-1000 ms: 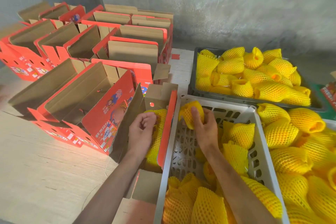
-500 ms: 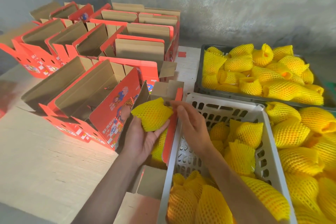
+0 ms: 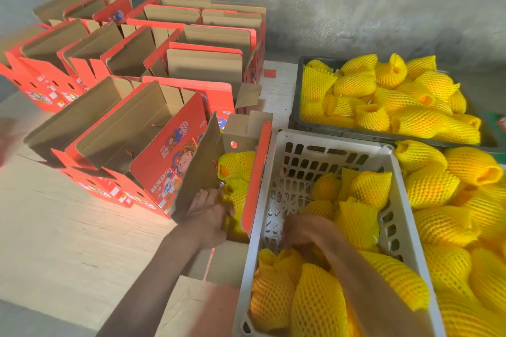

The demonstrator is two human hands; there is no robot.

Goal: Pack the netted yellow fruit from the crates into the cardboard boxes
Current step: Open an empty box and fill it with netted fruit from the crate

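Note:
An open red cardboard box [image 3: 260,172] stands against the left side of a white plastic crate [image 3: 328,137]. Several netted yellow fruit [image 3: 237,165] lie inside the box. My left hand [image 3: 209,213] is down in the near end of the box, its fingers curled on a netted fruit [image 3: 238,200]. The crate holds more netted fruit [image 3: 365,186], mostly at its near end and right side. Blurred, my right hand [image 3: 302,230] reaches down among the fruit at the near end; whether it grips one is unclear.
Several open red cardboard boxes [image 3: 123,123] stand in rows to the left and behind, on a pale board floor. A dark crate [image 3: 297,115] full of netted fruit sits behind the white one. More netted fruit [image 3: 451,200] are heaped at the right.
My left hand has lowered the netted fruit from above the box rim down into the box. My right hand has drawn back from the box edge into the near end of the white crate.

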